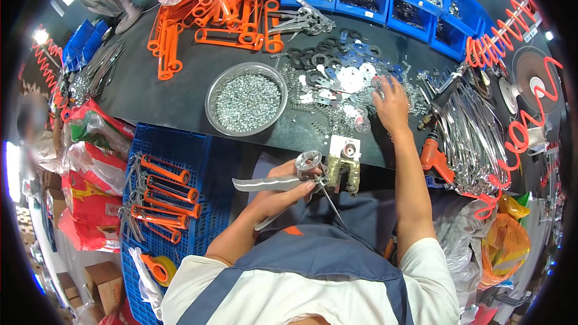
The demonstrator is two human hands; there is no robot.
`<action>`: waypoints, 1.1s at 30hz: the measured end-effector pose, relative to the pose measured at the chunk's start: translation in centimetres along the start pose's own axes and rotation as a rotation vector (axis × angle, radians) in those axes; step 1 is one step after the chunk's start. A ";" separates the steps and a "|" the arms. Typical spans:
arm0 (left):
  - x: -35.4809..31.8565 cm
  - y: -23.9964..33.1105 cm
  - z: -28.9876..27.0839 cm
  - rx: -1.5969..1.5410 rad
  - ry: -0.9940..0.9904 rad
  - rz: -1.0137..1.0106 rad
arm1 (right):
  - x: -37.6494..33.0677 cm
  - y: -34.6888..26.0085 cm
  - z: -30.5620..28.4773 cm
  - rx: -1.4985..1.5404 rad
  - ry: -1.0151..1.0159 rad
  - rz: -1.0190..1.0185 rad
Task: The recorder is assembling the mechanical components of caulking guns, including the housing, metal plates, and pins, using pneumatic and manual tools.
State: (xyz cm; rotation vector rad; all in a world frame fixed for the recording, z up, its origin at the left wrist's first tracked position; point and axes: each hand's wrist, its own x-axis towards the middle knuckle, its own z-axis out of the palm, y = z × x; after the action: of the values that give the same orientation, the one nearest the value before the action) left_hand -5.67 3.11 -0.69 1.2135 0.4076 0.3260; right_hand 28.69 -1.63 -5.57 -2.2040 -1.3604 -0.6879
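My left hand [286, 191] is closed around a partly built caulking gun handle [259, 184], a grey metal piece with a curved grip. A round metal disc [309, 160] sits at its upper end, and a thin rod slants down from it to the right. Just right of it stands a small fixture [343, 168] with a pale top plate at the bench edge. My right hand [392, 105] reaches over a loose pile of washers, discs and small springs [337, 87], fingers stretched out and touching its right part. Nothing shows in its grasp.
A clear bowl of small metal parts [211, 105] stands on the bench. Orange caulking gun frames [226, 18] lie behind it; more rest on a blue crate [208, 229]. Blue bins [361, 13] line the back. Right are metal rods [472, 132], an orange power tool [436, 159] and coiled red hoses [524, 135].
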 end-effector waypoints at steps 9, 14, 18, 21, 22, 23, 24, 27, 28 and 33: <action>1.1 1.2 1.3 0.082 -0.152 0.030 | -0.3 -4.9 2.8 0.248 -0.460 -0.117; 3.4 1.3 0.9 0.114 -0.308 0.099 | -0.1 -4.5 1.5 0.489 -0.492 -0.196; 5.1 0.7 -0.2 0.099 -0.316 0.054 | 1.6 0.1 -1.8 0.561 -0.402 -0.056; 5.2 -0.1 -1.6 0.047 -0.244 -0.023 | 3.6 3.0 -4.7 0.619 -0.292 -0.009; 5.2 -0.4 -2.2 -0.002 -0.148 -0.102 | 3.9 3.9 -5.2 0.604 -0.234 -0.056; 5.6 -0.8 -3.3 0.085 -0.203 -0.113 | 4.0 5.0 -6.0 0.586 -0.220 -0.054; 5.3 -0.8 -3.5 0.088 -0.186 -0.171 | 4.1 5.9 -6.5 0.656 -0.250 -0.035; 5.1 0.3 -3.0 0.128 -0.109 -0.216 | 5.3 7.6 -9.4 0.853 -0.258 0.112; 5.2 0.5 -2.7 0.136 -0.113 -0.209 | 5.8 8.0 -10.4 0.986 -0.251 0.240; 7.8 1.2 -1.3 0.106 -0.017 -0.208 | 7.0 17.6 -12.6 1.131 0.573 0.445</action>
State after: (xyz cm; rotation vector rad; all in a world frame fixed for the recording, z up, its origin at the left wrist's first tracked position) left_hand 0.58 8.09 -0.91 1.2643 0.5372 0.1158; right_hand 45.13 -11.80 6.42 -1.1713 -0.6308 -0.2205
